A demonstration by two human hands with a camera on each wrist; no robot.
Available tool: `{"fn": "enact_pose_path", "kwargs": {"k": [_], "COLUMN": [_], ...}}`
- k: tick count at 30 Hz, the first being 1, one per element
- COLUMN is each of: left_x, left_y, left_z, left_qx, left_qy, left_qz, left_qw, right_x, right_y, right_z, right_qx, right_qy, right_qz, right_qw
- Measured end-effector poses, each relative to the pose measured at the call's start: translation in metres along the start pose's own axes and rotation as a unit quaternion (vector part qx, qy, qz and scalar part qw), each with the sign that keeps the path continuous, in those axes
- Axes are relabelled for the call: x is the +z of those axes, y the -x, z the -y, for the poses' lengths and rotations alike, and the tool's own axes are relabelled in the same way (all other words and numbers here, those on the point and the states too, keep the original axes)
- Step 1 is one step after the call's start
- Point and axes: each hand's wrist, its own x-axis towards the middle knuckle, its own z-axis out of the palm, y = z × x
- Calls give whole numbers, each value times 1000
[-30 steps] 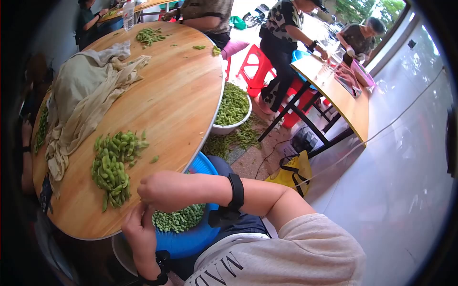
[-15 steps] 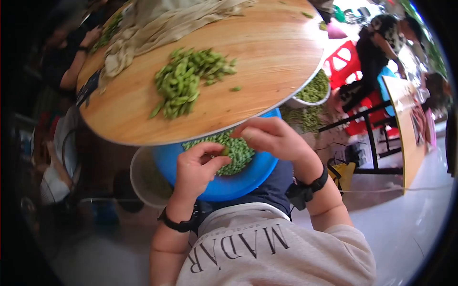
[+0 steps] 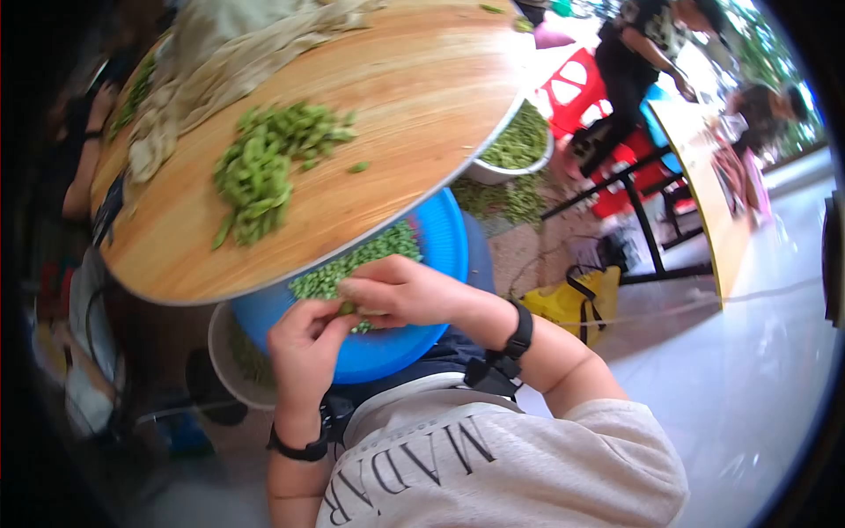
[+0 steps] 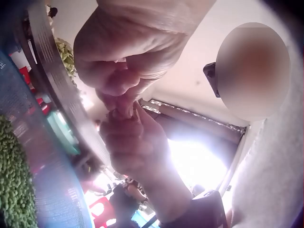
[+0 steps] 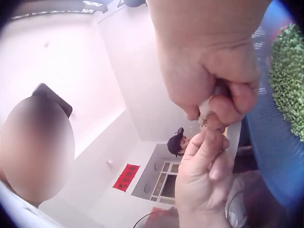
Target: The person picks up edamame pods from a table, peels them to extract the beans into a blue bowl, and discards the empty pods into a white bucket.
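Over the blue basket (image 3: 453, 238), which sits on the person's lap, the two hands meet at the fingertips. My left hand (image 3: 304, 348) pinches a green soybean pod (image 3: 346, 308) between thumb and fingers. From the other side, my right hand (image 3: 405, 295) grips the same pod with curled fingers. Fingers hide most of the pod in both wrist views. Shelled green soybeans (image 5: 289, 76) fill the bottom of the basket below the hands. A heap of unshelled pods (image 3: 264, 167) lies on the round wooden table (image 3: 396, 123), just beyond the hands.
The table's edge overhangs part of the basket. A pale tub (image 3: 231, 370) stands left of the basket. Beyond the table edge are a white basin of pods (image 3: 519, 145) and a yellow bag (image 3: 572, 299). A beige cloth (image 3: 202, 97) covers the table's far left; other people work around.
The head view has swung about. Half a second ago the hands were apart above the basket, the left pinching a green piece; now the right hand has come in and they meet at the pod.
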Motion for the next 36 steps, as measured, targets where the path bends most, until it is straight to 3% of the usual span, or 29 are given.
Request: {"fn": "enact_pose_path", "kwargs": {"k": [2,6,9,12,18,21,24,29,31,34,36], "left_x": [0,-1,5,6,1,5,5,-11,-13,-12,-11], "left_y": [-1,-1,0,2,0,3,6,3,7,11,14], "left_z": [5,4,7,9,22,22,21,41,38,29,26], "left_qx": [-8,-57,-48,-55,93,47,-85,-201,-227,-185,-178], "left_qy": [-5,9,1,5,-153,-115,29,330,364,241,259], "left_qz": [-9,0,-15,-20,-5,-22,-22,57,57,21,29], "left_qw": [1000,998,999,998,984,992,996,921,901,953,949], "right_x": [0,1,-2,-7,-3,4,5,10,3,7,12], "right_y": [-3,-7,-7,-5,-9,-7,-6,-5,-1,1,-3], "right_z": [2,-10,-16,-10,-20,-24,-29,-33,-26,-13,-11], "right_qx": [9,-80,-66,13,15,-76,-96,-130,-97,-160,-165], "right_qy": [12,62,69,9,23,55,110,136,189,315,269], "right_qz": [0,-31,-16,24,2,-36,-51,-42,-18,-80,-45], "right_qw": [1000,994,995,1000,1000,995,988,981,977,932,948]}}
